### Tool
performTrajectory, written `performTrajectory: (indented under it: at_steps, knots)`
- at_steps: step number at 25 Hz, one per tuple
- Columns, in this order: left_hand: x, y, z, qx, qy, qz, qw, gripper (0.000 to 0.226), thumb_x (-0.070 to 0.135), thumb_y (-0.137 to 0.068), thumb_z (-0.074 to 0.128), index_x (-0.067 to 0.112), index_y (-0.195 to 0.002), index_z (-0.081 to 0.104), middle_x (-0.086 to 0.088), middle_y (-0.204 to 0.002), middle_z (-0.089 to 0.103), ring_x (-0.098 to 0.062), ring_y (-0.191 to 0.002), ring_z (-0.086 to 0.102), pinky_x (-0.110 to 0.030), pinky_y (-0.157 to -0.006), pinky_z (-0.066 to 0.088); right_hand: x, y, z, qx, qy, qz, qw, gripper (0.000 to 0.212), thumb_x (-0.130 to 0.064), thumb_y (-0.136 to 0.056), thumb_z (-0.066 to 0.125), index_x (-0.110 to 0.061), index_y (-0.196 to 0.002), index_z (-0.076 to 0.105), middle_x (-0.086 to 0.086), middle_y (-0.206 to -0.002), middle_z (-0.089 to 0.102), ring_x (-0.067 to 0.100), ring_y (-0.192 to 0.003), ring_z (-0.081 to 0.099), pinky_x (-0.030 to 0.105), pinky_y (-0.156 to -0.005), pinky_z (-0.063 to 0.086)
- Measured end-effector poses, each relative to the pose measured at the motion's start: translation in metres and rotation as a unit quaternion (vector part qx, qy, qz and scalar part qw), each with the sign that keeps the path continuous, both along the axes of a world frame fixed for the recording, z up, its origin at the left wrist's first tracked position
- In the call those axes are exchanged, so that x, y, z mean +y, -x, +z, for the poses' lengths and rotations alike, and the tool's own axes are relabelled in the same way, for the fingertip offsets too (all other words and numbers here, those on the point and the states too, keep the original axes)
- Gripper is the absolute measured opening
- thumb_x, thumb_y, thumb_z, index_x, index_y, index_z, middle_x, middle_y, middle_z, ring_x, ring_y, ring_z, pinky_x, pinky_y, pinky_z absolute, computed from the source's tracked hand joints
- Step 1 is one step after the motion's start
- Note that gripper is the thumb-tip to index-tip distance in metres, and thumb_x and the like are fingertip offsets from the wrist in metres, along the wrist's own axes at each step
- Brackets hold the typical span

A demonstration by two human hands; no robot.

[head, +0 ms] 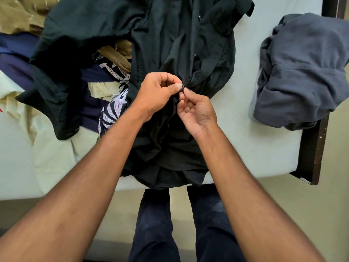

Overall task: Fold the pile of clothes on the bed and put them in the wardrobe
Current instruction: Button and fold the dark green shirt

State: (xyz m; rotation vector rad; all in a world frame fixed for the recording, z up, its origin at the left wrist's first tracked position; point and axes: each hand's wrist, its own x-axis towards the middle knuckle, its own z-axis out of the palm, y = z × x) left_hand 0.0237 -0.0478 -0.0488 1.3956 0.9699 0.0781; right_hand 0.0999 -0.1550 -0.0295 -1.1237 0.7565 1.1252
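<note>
Both hands – left hand [157, 92], right hand [195, 112] – pinch a small dark button on the crumpled black cotton shirt [181, 53] spread over the white mattress [251, 148]; the slippery placket could slip free – leaving the button unfastened

2 hands [157, 94] [197, 112] on black shirt [188, 44]

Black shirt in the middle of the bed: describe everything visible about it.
The black shirt is a thin, dark button-up, crumpled and unfolded on the bed, its near end hanging slightly over the mattress edge. Small dark buttons run down the front. One sleeve drapes over the pile of clothes. The left hand and right hand both pinch the front edge at mid-length, seemingly at a button.
</note>
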Motion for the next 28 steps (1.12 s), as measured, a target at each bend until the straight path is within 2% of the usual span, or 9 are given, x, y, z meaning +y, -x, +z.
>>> performTrajectory:
  at_steps: [3,6,9,12,17,20,22,26,28]
  knots:
    - [0.007,0.001,0.005,0.002,-0.099,-0.036,0.994,0.004,0.017,-0.085,0.075,0.021,-0.085,0.076,0.006,-0.078,0.073,-0.001,-0.070,0.064,-0.019,-0.074,0.053,0.001,-0.003,-0.004,-0.153,0.064,0.091,0.982,0.009,0.001,-0.093,0.067,-0.004,-0.090,0.074,0.002,-0.071,0.071,0.006,-0.066,0.065,0.017,-0.062,0.053]
    - [0.016,0.000,0.013,0.038,-0.224,-0.153,0.962,0.008,0.028,-0.085,0.076,0.022,-0.088,0.077,0.011,-0.076,0.071,0.003,-0.067,0.063,-0.011,-0.069,0.049,-0.002,-0.009,-0.005,-0.285,0.119,0.203,0.929,0.009,-0.005,-0.091,0.073,-0.010,-0.085,0.079,0.000,-0.071,0.073,0.008,-0.073,0.067,0.022,-0.071,0.054]
    - [0.026,-0.007,0.023,0.048,-0.262,-0.227,0.937,0.015,0.035,-0.087,0.073,0.021,-0.090,0.077,0.012,-0.078,0.070,-0.002,-0.073,0.066,-0.023,-0.076,0.055,-0.006,-0.014,-0.006,-0.328,0.121,0.224,0.910,0.005,-0.008,-0.091,0.075,-0.010,-0.091,0.080,-0.001,-0.074,0.075,0.008,-0.074,0.069,0.023,-0.073,0.055]
    - [0.033,-0.012,0.029,0.048,-0.264,-0.254,0.929,0.017,0.037,-0.084,0.070,0.021,-0.087,0.077,0.010,-0.078,0.072,-0.004,-0.077,0.068,-0.030,-0.079,0.057,-0.008,-0.013,-0.008,-0.308,0.095,0.199,0.925,0.007,-0.007,-0.091,0.074,-0.006,-0.097,0.079,0.000,-0.078,0.075,0.008,-0.076,0.069,0.021,-0.071,0.054]
    - [0.021,-0.015,0.025,0.103,-0.284,-0.182,0.936,0.019,0.034,-0.078,0.064,0.018,-0.076,0.074,0.008,-0.065,0.063,-0.011,-0.069,0.060,-0.027,-0.071,0.049,-0.005,-0.008,-0.012,-0.301,0.070,0.201,0.929,0.005,-0.007,-0.091,0.074,-0.007,-0.093,0.079,0.002,-0.080,0.075,0.009,-0.076,0.067,0.021,-0.071,0.054]
    - [0.016,-0.009,0.017,0.093,-0.184,-0.113,0.972,0.015,0.031,-0.079,0.065,0.020,-0.069,0.069,0.006,-0.057,0.063,-0.007,-0.057,0.059,-0.029,-0.066,0.052,-0.009,-0.011,-0.010,-0.283,0.065,0.217,0.932,0.004,-0.006,-0.090,0.074,-0.007,-0.090,0.078,0.001,-0.077,0.073,0.008,-0.072,0.066,0.021,-0.068,0.054]
    - [0.014,-0.008,0.015,0.083,-0.154,-0.067,0.982,0.012,0.030,-0.081,0.067,0.022,-0.073,0.069,0.005,-0.061,0.068,-0.008,-0.059,0.065,-0.032,-0.071,0.057,-0.013,-0.017,-0.008,-0.257,0.064,0.261,0.928,0.005,-0.006,-0.091,0.073,-0.007,-0.088,0.078,0.002,-0.074,0.073,0.007,-0.069,0.066,0.021,-0.069,0.054]
    - [0.020,-0.022,0.013,0.080,-0.174,-0.011,0.981,0.014,0.036,-0.079,0.063,0.025,-0.083,0.071,0.006,-0.069,0.071,-0.009,-0.071,0.071,-0.036,-0.080,0.057,-0.015,-0.035,-0.004,-0.341,0.144,0.397,0.840,0.018,-0.013,-0.090,0.074,-0.024,-0.076,0.079,-0.007,-0.064,0.072,0.003,-0.063,0.065,0.024,-0.070,0.054]
    - [0.029,-0.038,0.017,0.079,-0.196,0.010,0.977,0.015,0.037,-0.080,0.065,0.024,-0.084,0.072,0.007,-0.068,0.069,-0.005,-0.069,0.068,-0.032,-0.080,0.057,-0.012,-0.045,-0.001,-0.371,0.185,0.356,0.838,0.022,-0.014,-0.088,0.073,-0.027,-0.070,0.077,-0.005,-0.067,0.074,0.009,-0.069,0.069,0.028,-0.073,0.058]
